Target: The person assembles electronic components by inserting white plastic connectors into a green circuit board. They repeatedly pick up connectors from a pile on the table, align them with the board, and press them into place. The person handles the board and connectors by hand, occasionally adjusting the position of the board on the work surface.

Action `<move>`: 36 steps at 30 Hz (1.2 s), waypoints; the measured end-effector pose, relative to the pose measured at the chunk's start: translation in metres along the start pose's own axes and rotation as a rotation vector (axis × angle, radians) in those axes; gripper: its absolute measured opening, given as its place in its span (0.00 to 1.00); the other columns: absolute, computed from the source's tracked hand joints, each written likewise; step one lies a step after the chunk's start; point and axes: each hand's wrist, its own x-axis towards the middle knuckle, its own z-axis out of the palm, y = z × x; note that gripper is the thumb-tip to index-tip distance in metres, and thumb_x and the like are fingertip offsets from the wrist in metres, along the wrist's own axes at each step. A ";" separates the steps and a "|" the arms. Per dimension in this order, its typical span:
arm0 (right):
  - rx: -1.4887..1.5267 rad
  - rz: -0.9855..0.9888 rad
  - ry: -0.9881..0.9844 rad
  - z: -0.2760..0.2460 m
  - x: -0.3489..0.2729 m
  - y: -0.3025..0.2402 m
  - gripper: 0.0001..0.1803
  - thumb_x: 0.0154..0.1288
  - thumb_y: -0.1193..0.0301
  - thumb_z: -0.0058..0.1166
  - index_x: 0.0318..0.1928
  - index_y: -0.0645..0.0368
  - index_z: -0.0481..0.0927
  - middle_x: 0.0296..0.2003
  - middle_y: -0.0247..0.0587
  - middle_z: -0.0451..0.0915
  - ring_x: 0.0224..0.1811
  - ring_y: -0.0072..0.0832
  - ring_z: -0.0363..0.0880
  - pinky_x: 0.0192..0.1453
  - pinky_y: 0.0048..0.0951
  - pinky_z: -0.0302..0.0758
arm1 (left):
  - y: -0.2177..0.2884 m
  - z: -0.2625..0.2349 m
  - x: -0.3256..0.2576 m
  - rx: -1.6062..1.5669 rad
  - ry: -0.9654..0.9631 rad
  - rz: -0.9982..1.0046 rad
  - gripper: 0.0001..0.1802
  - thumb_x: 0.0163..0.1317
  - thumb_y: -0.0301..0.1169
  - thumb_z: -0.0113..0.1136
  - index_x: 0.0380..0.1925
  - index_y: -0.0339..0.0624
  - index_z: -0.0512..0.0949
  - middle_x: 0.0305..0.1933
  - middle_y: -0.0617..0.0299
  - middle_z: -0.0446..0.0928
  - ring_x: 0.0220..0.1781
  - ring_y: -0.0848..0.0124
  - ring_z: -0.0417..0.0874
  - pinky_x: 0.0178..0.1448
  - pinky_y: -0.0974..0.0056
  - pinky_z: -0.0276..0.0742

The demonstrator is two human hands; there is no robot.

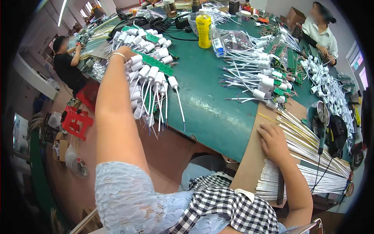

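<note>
My left arm stretches far across the green table, and my left hand reaches into a heap of white cylindrical caps with trailing white wires. Its fingers are mostly hidden among the caps, so whether it grips one does not show. Green circuit board strips lie among the heap. Palm down, my right hand lies on a brown cardboard sheet with its fingers stretched out and nothing in them. Beside it runs a bundle of long thin pale strips, and more white strips lie under my right forearm.
More wired caps cover the right half of the table. A yellow bottle and a clear bottle stand beyond. A soldering-iron-like tool lies at right. Two people work nearby; red stools stand on the left floor.
</note>
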 end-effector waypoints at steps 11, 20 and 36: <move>0.098 -0.008 -0.067 -0.012 0.009 0.012 0.23 0.53 0.70 0.56 0.52 0.56 0.74 0.54 0.42 0.72 0.56 0.41 0.68 0.60 0.41 0.64 | 0.099 -0.053 -0.248 -0.827 0.730 0.841 0.14 0.46 0.18 0.63 0.36 0.37 0.77 0.32 0.60 0.76 0.34 0.72 0.76 0.39 0.69 0.72; 1.069 -0.206 0.130 -0.093 0.036 -0.078 0.51 0.47 0.53 0.67 0.68 0.58 0.55 0.64 0.43 0.61 0.62 0.36 0.64 0.63 0.39 0.62 | 0.218 -0.044 -0.327 -0.970 0.577 1.601 0.20 0.35 0.21 0.69 0.35 0.40 0.81 0.32 0.62 0.74 0.33 0.69 0.75 0.35 0.69 0.71; 1.272 0.068 -0.100 -0.070 0.003 -0.070 0.12 0.59 0.69 0.60 0.41 0.58 0.73 0.31 0.33 0.75 0.33 0.22 0.73 0.38 0.27 0.72 | 0.279 0.030 -0.348 -1.275 0.198 1.465 0.25 0.32 0.20 0.72 0.37 0.45 0.77 0.30 0.63 0.73 0.32 0.68 0.76 0.34 0.66 0.72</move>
